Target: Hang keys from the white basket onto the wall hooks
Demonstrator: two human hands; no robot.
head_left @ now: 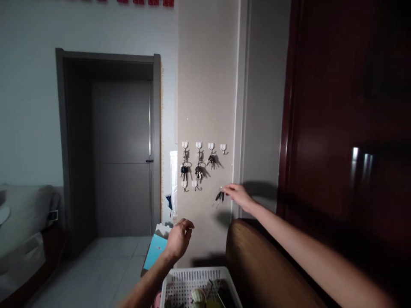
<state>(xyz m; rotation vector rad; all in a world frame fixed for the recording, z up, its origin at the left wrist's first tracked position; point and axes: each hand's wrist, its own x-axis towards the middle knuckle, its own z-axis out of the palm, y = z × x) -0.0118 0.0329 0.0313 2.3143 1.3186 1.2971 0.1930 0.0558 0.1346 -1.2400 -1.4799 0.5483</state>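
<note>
My right hand (237, 194) is closed in a pinch on a ring of keys (219, 196) with dark heads, which dangles in front of the beige wall, below and left of a bare white hook (223, 148). Along the upper row, bunches of keys hang from the left hook (185, 145), the second hook (199, 145) and the third hook (211, 146). Beneath them, two lower hooks (184, 185) carry no keys. My left hand (180, 236) is loosely curled above the basket, with nothing visible in its fingers.
A white plastic basket (170, 282) with mixed items stands below my hands. To its right is a brown rounded piece of furniture (257, 261). A blue box (156, 252) stands at left, near a grey door (122, 128). A dark red door or panel (337, 107) fills the right.
</note>
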